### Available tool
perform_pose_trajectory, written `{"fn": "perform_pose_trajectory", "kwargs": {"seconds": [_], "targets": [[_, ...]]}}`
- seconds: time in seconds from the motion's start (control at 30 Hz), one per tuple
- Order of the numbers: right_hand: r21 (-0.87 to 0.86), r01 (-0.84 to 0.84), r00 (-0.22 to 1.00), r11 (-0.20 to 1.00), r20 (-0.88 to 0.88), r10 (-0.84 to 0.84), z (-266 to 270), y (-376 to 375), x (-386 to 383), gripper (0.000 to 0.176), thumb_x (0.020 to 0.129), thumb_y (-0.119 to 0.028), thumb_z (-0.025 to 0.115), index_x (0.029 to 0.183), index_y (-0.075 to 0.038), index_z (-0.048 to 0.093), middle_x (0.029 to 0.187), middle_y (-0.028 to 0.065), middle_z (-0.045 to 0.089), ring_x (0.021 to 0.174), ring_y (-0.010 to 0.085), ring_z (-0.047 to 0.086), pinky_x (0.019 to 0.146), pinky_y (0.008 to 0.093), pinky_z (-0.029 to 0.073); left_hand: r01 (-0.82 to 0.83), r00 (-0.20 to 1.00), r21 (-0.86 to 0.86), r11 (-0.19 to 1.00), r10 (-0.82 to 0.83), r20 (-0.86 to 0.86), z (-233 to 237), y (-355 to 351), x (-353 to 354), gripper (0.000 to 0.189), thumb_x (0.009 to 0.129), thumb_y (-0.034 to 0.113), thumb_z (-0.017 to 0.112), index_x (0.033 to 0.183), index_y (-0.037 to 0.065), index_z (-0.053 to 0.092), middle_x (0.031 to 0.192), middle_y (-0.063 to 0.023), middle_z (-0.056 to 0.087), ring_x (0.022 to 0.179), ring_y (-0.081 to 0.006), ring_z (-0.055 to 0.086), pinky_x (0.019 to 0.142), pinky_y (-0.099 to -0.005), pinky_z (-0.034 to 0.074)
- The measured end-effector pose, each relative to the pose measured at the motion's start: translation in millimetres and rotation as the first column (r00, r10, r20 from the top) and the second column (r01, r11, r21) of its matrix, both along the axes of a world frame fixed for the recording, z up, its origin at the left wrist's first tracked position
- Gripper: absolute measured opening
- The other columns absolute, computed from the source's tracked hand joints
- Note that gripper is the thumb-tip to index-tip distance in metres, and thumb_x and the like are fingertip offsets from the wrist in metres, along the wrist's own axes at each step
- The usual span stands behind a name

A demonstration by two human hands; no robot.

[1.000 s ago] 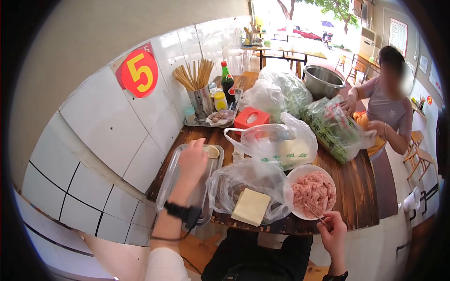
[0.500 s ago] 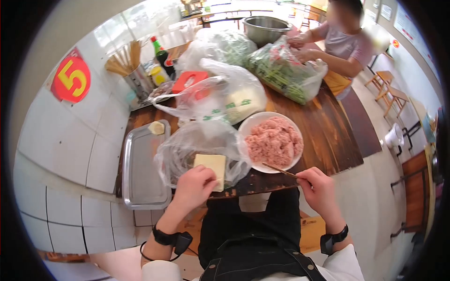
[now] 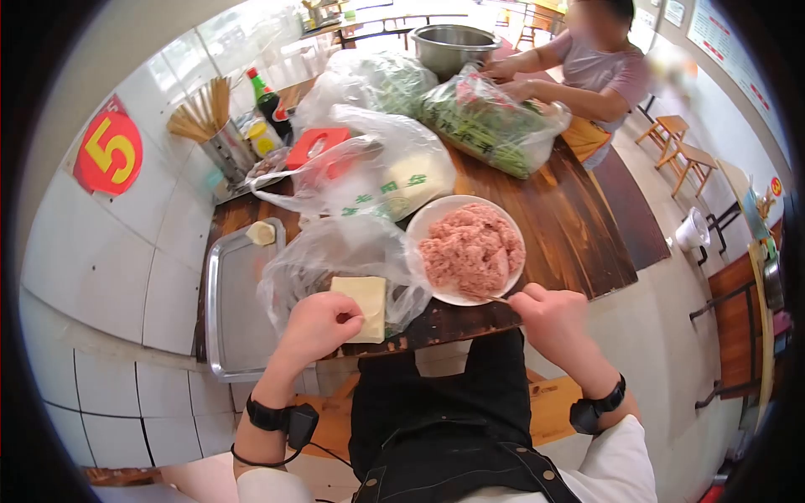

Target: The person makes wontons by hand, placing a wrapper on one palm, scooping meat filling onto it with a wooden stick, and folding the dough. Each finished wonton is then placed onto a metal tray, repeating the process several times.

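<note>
A stack of square pale yellow wrappers (image 3: 369,306) lies on a clear plastic bag (image 3: 314,251) at the table's front edge. My left hand (image 3: 325,323) is at the stack's left side with its fingers curled together; whether anything thin is between them is hidden. To the right, my right hand (image 3: 549,314) grips a thin brown stick (image 3: 496,298), whose far end touches the minced meat. The pink minced meat (image 3: 471,250) is heaped on a white plate (image 3: 414,251) just right of the bag.
A metal tray (image 3: 220,310) with a small pale piece of dough (image 3: 261,233) is at the left. Behind are filled plastic bags (image 3: 394,180), greens (image 3: 486,126), a steel bowl (image 3: 453,52), a bottle (image 3: 267,101) and a chopstick holder (image 3: 228,149). Another person (image 3: 599,80) handles the greens bag.
My right hand has moved the stick's tip further into the front edge of the meat. My left hand has shifted slightly to the stack's left side. The whole view has shifted a little.
</note>
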State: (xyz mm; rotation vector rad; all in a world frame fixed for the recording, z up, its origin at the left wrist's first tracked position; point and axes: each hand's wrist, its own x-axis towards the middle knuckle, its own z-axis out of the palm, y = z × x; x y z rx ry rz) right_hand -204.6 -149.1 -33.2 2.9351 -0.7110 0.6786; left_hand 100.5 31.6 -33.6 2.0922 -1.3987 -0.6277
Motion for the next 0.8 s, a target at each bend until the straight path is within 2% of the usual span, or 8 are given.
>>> {"fn": "perform_pose_trajectory", "kwargs": {"seconds": [0.23,0.3,0.43,0.5,0.53,0.6,0.73,0.8], "targets": [[0.106,0.061,0.998,0.993,0.0,-0.061,14,-1,-1,0.002,0.083,-0.009,0.067,0.081,-0.01,0.068,0.072,0.0062,0.061,0.06,0.0285,0.061,0.052,0.0363,0.046,0.052,0.998,-0.063,0.997,-0.048,0.051,-13,2,9,0.014,0.081,0.017,0.066,0.081,0.003,0.07,0.077,-0.0092,0.066,0.071,-0.0237,0.066,0.067,-0.0345,0.051],[0.133,0.084,0.995,0.987,0.036,-0.09,12,0,-1,0.002,0.082,-0.008,0.068,0.082,-0.01,0.069,0.073,0.0065,0.061,0.06,0.0286,0.062,0.053,0.0361,0.046,-0.275,0.95,-0.195,0.942,0.235,-0.203,-11,1,19,0.017,0.087,0.017,0.063,0.086,0.001,0.069,0.083,-0.008,0.069,0.08,-0.0189,0.067,0.073,-0.0344,0.052],[0.099,0.093,0.986,0.991,0.126,-0.105,16,-5,-7,0.011,0.074,-0.005,0.067,0.082,-0.013,0.067,0.071,0.0037,0.058,0.059,0.0261,0.061,0.05,0.0363,0.046,-0.425,0.83,-0.35,0.835,0.205,-0.52,-32,3,45,0.02,0.094,0.015,0.054,0.102,0.0,0.066,0.1,-0.0083,0.068,0.096,-0.0172,0.065,0.083,-0.0348,0.052],[0.083,0.017,0.998,0.996,0.057,-0.022,22,-6,-12,0.009,0.075,-0.005,0.066,0.08,-0.012,0.065,0.071,0.0036,0.058,0.059,0.0262,0.062,0.051,0.0364,0.046,-0.625,0.316,-0.287,0.726,-0.101,-0.943,-21,6,43,0.029,0.097,0.014,0.049,0.121,0.001,0.058,0.118,-0.0108,0.064,0.11,-0.0211,0.062,0.094,-0.0349,0.05],[0.084,0.03,0.999,0.996,-0.044,-0.027,23,-4,-14,0.007,0.075,-0.005,0.065,0.076,-0.012,0.062,0.069,0.0036,0.056,0.059,0.0259,0.062,0.05,0.0364,0.046,-0.61,0.305,-0.285,0.739,-0.113,-0.946,-14,6,41,0.029,0.097,0.014,0.049,0.121,0.001,0.058,0.118,-0.0108,0.064,0.11,-0.0211,0.062,0.094,-0.0349,0.05],[0.066,0.046,0.997,0.997,-0.072,-0.042,22,-1,-13,0.008,0.075,-0.006,0.065,0.074,-0.012,0.06,0.069,0.0037,0.055,0.058,0.0257,0.062,0.05,0.0363,0.045,-0.709,-0.099,-0.04,0.704,-0.156,-0.983,0,12,33,0.037,0.102,0.019,0.039,0.133,0.001,0.05,0.132,-0.0155,0.058,0.124,-0.0267,0.056,0.104,-0.0452,0.046],[0.037,0.04,0.999,0.998,-0.029,-0.039,21,-8,-14,0.011,0.074,-0.006,0.065,0.072,-0.012,0.057,0.067,0.0034,0.053,0.056,0.0251,0.06,0.048,0.036,0.043,-0.689,-0.161,-0.074,0.721,-0.251,-0.954,5,15,-12,0.038,0.099,0.014,0.049,0.135,0.004,0.05,0.131,-0.0129,0.06,0.121,-0.0271,0.058,0.101,-0.042,0.049],[0.033,0.046,0.999,0.998,-0.013,-0.046,21,-7,-14,0.011,0.074,-0.005,0.065,0.072,-0.012,0.057,0.066,0.0033,0.053,0.055,0.0251,0.06,0.048,0.0361,0.044,-0.62,0.029,-0.124,0.775,-0.135,-0.99,-20,14,-36,0.039,0.098,0.013,0.052,0.136,0.005,0.048,0.13,-0.0115,0.06,0.119,-0.0269,0.059,0.101,-0.0443,0.05]]}}
